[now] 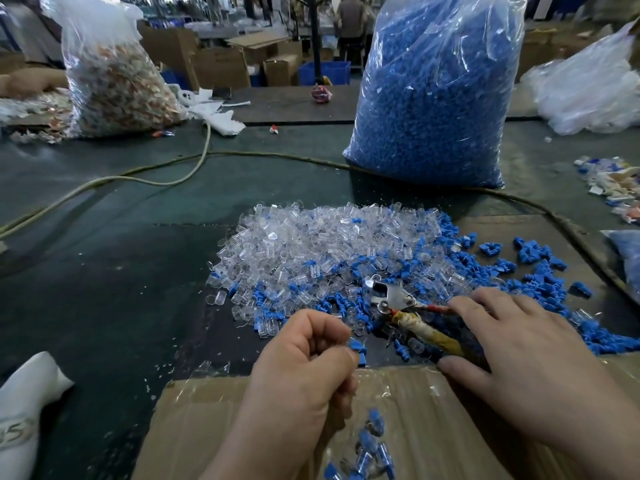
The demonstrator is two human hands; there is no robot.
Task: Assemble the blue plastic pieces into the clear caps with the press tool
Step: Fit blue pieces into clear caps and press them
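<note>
A heap of clear caps (311, 244) lies mid-table, with loose blue plastic pieces (540, 271) mixed in and spread to its right. My left hand (304, 362) is curled and pinches a small blue piece (356, 346) at its fingertips, just left of the press tool. The press tool (398, 301) has a metal head and a taped handle lying among the pieces. My right hand (519, 355) curls round that handle from above, thumb at the near side. Several assembled blue-and-clear caps (370, 445) lie in the cardboard box (214, 427) below my hands.
A big bag of blue pieces (436, 91) stands behind the heap. A second bag of mixed scrap (117, 77) stands far left. A cable (138, 178) crosses the dark table. White cloth (24, 410) lies near left; clear bags (588, 95) sit far right.
</note>
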